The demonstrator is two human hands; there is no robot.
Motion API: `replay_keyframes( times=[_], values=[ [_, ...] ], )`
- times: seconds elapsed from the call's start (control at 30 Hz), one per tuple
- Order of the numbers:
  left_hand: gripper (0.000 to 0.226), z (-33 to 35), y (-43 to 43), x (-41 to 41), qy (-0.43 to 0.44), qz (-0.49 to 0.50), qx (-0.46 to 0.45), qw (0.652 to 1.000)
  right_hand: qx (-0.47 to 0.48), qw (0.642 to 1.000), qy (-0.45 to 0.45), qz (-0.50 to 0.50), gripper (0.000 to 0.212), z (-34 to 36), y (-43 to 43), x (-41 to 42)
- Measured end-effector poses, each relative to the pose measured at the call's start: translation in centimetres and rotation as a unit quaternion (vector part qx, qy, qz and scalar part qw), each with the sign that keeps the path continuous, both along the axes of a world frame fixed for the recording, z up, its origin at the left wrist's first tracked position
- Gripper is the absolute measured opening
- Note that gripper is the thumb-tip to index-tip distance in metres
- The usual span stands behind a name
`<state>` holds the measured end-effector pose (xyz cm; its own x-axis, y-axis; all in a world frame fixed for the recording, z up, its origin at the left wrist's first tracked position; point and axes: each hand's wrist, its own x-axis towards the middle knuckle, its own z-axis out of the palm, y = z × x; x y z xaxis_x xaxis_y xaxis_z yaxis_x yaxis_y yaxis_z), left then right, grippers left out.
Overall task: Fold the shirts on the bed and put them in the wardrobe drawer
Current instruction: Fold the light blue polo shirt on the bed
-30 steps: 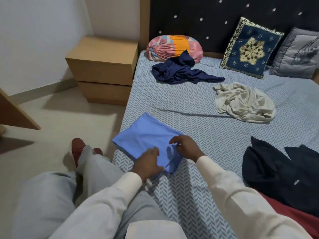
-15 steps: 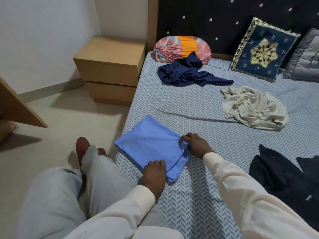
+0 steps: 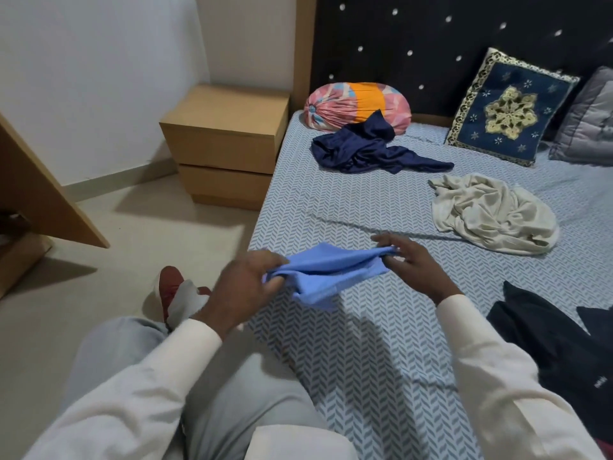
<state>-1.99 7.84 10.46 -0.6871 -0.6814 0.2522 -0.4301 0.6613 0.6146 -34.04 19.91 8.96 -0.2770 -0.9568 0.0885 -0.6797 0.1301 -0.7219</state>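
I've lifted the folded blue shirt (image 3: 326, 277) off the bed (image 3: 365, 200) now, left hand (image 3: 245, 287) and right hand (image 3: 411, 260) both pinching it (ends sagging a bit).

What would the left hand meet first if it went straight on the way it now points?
Probably the crumpled navy shirt. The left hand, gripping the light blue shirt, points forward and rightward; only bare bedsheet shows between them. Height is unclear, so this is a guess.

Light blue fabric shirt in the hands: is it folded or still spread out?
Folded. The light blue shirt is a compact layered bundle, pinched between the left hand and right hand above the bed.
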Motion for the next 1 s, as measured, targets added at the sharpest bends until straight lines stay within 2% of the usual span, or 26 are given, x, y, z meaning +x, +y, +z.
replay_keyframes(
  times=[0.13,0.2,0.27,0.4,0.53,0.6,0.7,0.73,0.83,0.9,1.0],
  values=[
    [0.025,4.3,-0.6,1.7,0.115,0.0,0.07,0.991,-0.037,0.991,-0.114,0.054,0.005,5.0,3.8,1.8],
    [0.023,4.9,-0.7,1.6,0.143,-0.012,0.118,0.983,-0.061,0.976,-0.203,0.051,0.009,5.8,5.2,2.5],
    [0.019,4.2,-1.3,0.8,0.149,-0.024,0.171,0.974,-0.063,0.965,-0.25,0.042,0.019,5.2,5.6,2.5],
    [0.011,0.7,-3.8,-2.3,0.126,-0.033,0.226,0.965,-0.044,0.958,-0.282,-0.028,0.027,1.9,3.5,1.0],
    [0.012,-4.2,-7.5,-6.1,0.07,0.015,0.255,0.964,0.006,0.953,-0.284,-0.1,0.025,-2.0,-0.2,-0.9],
    [0.004,-5.8,-9.0,-7.9,0.059,0.04,0.271,0.96,0.025,0.948,-0.285,-0.137,0.023,-3.6,-2.0,-1.7],
    [0.02,-7.6,-10.7,-10.4,0.07,0.125,0.306,0.941,0.027,0.933,-0.29,-0.21,0.014,-6.2,-4.4,-2.7],
    [0.028,-8.3,-11.0,-11.0,0.049,0.155,0.326,0.931,0.038,0.919,-0.301,-0.25,0.016,-7.3,-4.7,-3.1],
    [0.045,-11.6,-10.3,-10.9,-0.112,0.181,0.368,0.905,0.135,0.875,-0.351,-0.306,0.044,-10.6,-3.8,-2.8],
    [0.057,-13.0,-8.3,-9.4,-0.167,0.17,0.367,0.899,0.18,0.867,-0.33,-0.326,0.052,-11.0,-2.1,-1.1],
    [0.069,-13.1,-4.3,-7.0,-0.195,0.145,0.39,0.888,0.264,0.876,-0.271,-0.299,0.046,-10.2,1.2,1.4]
  ],
)
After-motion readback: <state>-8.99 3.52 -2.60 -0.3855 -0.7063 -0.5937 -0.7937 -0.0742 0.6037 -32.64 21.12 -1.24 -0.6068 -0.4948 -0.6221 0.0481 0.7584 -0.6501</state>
